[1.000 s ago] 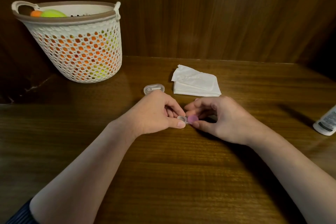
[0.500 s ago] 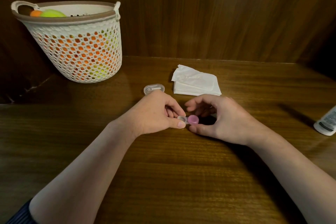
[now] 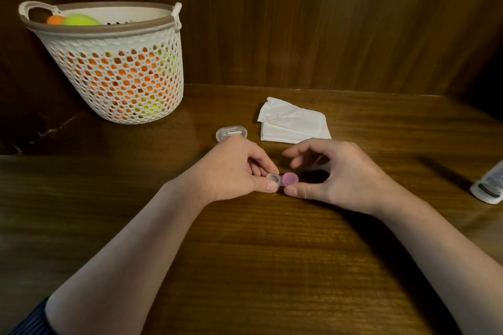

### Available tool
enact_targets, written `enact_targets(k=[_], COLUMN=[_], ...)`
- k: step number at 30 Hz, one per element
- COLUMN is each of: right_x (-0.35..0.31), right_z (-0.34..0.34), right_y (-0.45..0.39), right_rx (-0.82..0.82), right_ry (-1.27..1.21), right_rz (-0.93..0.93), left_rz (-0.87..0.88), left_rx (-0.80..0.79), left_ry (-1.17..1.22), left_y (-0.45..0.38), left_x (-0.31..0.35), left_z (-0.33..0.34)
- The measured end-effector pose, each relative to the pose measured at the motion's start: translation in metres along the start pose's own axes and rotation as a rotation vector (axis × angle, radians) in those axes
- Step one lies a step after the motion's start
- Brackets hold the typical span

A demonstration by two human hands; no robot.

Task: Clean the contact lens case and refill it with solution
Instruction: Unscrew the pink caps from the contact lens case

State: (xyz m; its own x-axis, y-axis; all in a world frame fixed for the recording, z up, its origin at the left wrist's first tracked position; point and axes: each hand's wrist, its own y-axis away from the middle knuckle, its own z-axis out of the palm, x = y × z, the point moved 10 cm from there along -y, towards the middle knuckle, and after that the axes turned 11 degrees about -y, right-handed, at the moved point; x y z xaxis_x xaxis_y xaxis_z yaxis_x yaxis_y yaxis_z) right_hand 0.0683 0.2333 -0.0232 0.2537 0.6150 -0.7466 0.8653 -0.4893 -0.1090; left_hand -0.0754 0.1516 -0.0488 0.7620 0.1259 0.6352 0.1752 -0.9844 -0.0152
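L hand (image 3: 234, 168) is pinching the lens case (image 3: 281, 181) on the counter (image 3: 245, 253); R hand (image 3: 334, 174), fingers lifted & loosely curled, thumb is touching its pink cap (image 3: 290, 179).

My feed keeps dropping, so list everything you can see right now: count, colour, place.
contact lens case: one, clear with a pink cap, table centre, between both hands
small clear case: one, transparent, behind the left hand
tissues: one stack, white, behind the right hand
solution bottle: one, white, lying at the right edge, partly cut off
basket: one, white mesh with brown rim, far left, holding orange and green balls
table: one, dark wood
left hand: pinches the case's clear end
right hand: thumb touches the pink cap, fingers raised
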Motion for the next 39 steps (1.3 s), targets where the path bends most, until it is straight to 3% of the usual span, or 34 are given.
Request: enact_targets(k=[6,10,32,39], right_x=[-0.006,-0.001,-0.007,-0.003], right_z=[0.010,-0.001,0.005,-0.022], right_y=[0.002,0.000,0.000,0.001], right_rx=[-0.038,0.027,-0.001,0.163], right_ry=[-0.082,-0.028,-0.003,-0.122], right_rz=[-0.038,-0.024,-0.074,-0.113], left_rz=[0.008,0.013,-0.007,-0.022], left_rx=[0.007,-0.005,-0.011,-0.013], left_ry=[-0.008,-0.009,0.007,0.017], left_y=[0.000,0.000,-0.001,0.000], left_x=[0.001,0.001,-0.002,-0.003], left_z=[-0.001,0.000,0.000,0.001])
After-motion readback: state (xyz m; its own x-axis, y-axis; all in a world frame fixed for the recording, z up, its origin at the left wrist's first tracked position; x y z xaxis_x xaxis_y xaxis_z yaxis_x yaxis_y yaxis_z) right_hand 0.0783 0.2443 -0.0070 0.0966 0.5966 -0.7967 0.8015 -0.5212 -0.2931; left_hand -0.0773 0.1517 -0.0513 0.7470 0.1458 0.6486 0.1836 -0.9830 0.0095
